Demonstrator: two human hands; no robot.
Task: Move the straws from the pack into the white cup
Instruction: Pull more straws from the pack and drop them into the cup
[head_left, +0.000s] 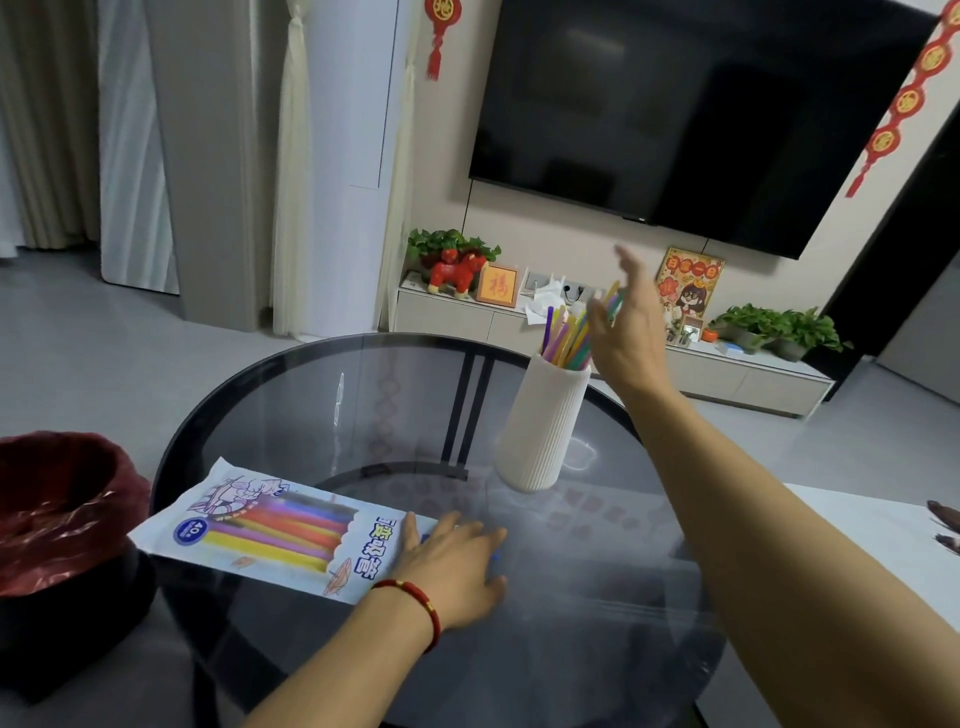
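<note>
The bright plastic straws (566, 338) stood bunched in the ribbed white cup (543, 423) on the round dark glass table (322, 410) — long axes near upright, tops fanning up and right. The right hand (626, 325) hovered beside them, fingers spread, gripping nothing. The left hand (452, 564) lay flat on the printed straw pack (270, 530). A careless brush could probably topple the tall, narrow cup.

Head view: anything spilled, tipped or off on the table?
Nothing stands out. The white cup stands upright with the straws fanned inside, none spilled on the glass table. The pack lies flat under the left hand.
</note>
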